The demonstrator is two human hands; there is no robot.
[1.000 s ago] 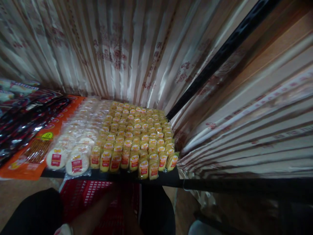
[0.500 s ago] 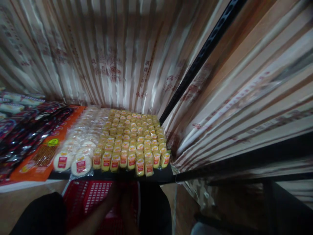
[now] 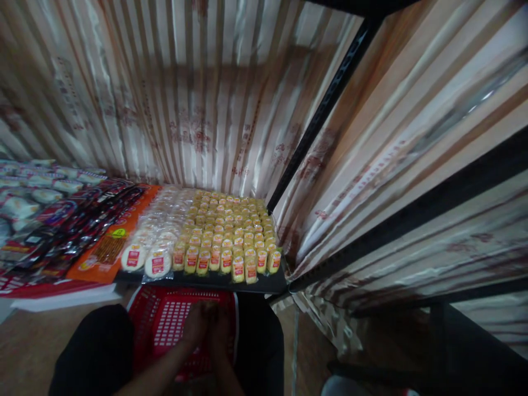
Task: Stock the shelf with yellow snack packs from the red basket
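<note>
My left hand [image 3: 195,325] and my right hand [image 3: 221,331] are close together, low in the picture, inside or just above a red plastic basket [image 3: 165,319] between my dark-trousered knees. Both hands are dark and blurred, so their fingers and anything in them cannot be made out. Just beyond the basket is a black shelf [image 3: 231,282]. It carries tight rows of small yellow snack packets [image 3: 229,236] with red labels, and round white packets [image 3: 155,263] to their left.
Orange flat packs [image 3: 108,250] and dark red packs [image 3: 70,220] lie further left on the shelf. Striped, shiny sheeting [image 3: 198,110] covers the back and the right side. A black upright post [image 3: 325,104] runs diagonally, with black rails at the right.
The view has pulled back and tilted down, so the shelf looks smaller and more of the basket shows. My hands have come together in the basket.
</note>
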